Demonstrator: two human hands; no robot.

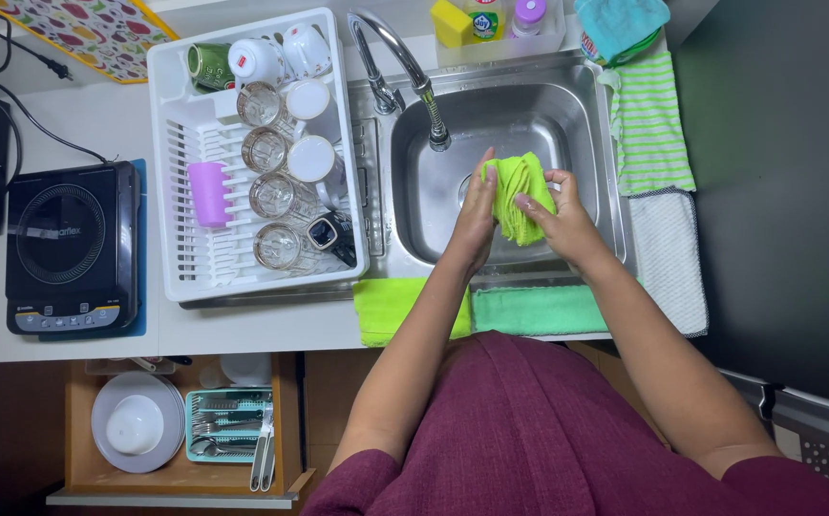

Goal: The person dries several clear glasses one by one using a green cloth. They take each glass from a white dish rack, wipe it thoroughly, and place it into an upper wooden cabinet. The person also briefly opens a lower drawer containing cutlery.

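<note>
Both hands over the steel sink (pixel 594 143), just below the tap (pixel 405 67). Left hand (pixel 477 218) & right hand (pixel 560 212) grip a bunched green cloth (pixel 520 196) between them, fingers of each clamped on it, cloth held upright above the basin. Two more green cloths (pixel 529 311) lie flat on the bench edge in front of the sink. White drying rack (pixel 171 143) w/ glasses & cups sits left of the sink; black induction hob (pixel 71 248) further left.

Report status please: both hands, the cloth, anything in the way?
Left hand and right hand both grip green cloth, bunched over sink. Faucet just behind, not touching.
</note>
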